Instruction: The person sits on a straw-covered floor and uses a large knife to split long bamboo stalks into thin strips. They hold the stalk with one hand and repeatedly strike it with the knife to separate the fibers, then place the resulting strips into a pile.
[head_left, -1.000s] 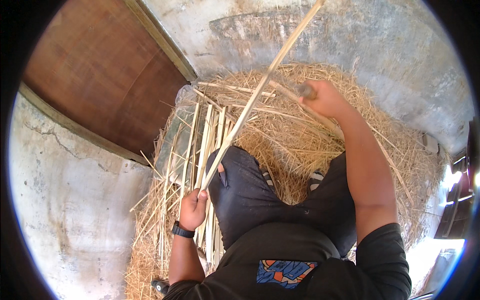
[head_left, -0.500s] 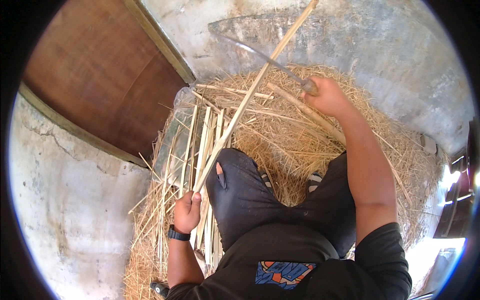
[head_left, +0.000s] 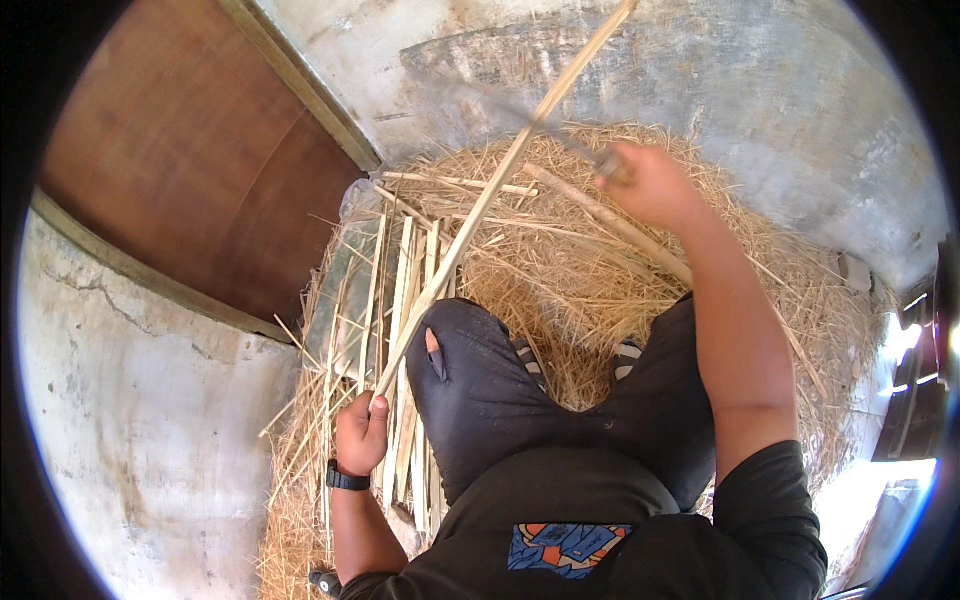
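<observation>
A long pale split strip, apparently bamboo [head_left: 470, 225], slants up from my left knee past the top edge. My left hand [head_left: 360, 437], with a black watch at its wrist, is closed round its lower end, thumb along the strip. In my right hand [head_left: 655, 188] is the handle of a long, thin-bladed knife [head_left: 572, 145]. Its blade, smeared by motion, crosses the strip's upper part and points left toward the wall; whether it touches the strip I cannot tell. Several more split strips [head_left: 403, 270] lie beside my left leg.
Straw-like shavings [head_left: 560, 275] cover the floor around my feet. A thicker round pole [head_left: 625, 232] lies on them, ahead of my right knee. A stained wall [head_left: 780, 130] curves behind, and a brown wooden panel [head_left: 190, 150] in a frame stands at the left.
My left hand has shifted slightly down and left with the strip. My right hand and the knife have moved a little to the left; the blade is now more blurred.
</observation>
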